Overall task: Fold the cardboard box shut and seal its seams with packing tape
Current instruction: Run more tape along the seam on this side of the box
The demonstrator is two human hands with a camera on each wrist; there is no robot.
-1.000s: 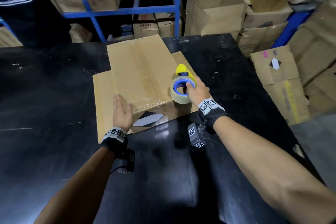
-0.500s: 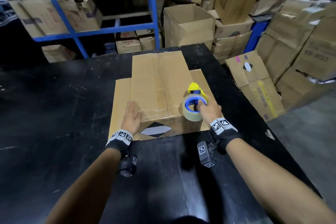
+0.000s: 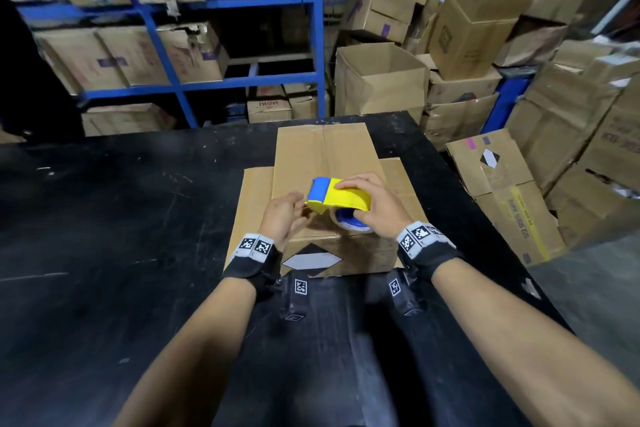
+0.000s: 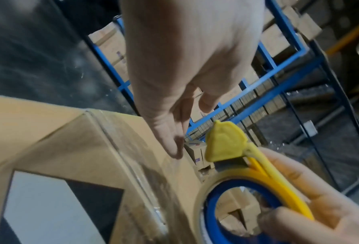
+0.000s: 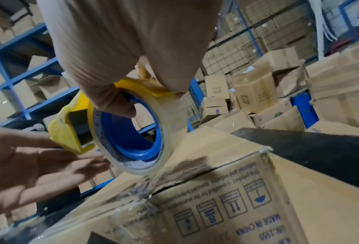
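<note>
Since a moment ago your right hand (image 3: 375, 210) has tipped the tape dispenser (image 3: 337, 198) up over the box (image 3: 322, 156) on the worktop (image 3: 138, 218), gripping it, and your left hand (image 3: 282, 218) has left the flap; left wrist: fingers (image 4: 170, 140) relaxed, reaching toward the cutter, likely to free the tape end; right wrist: thumb (image 5: 116, 102) hooked through the roll's core, tape already laid on the near edge.
</note>
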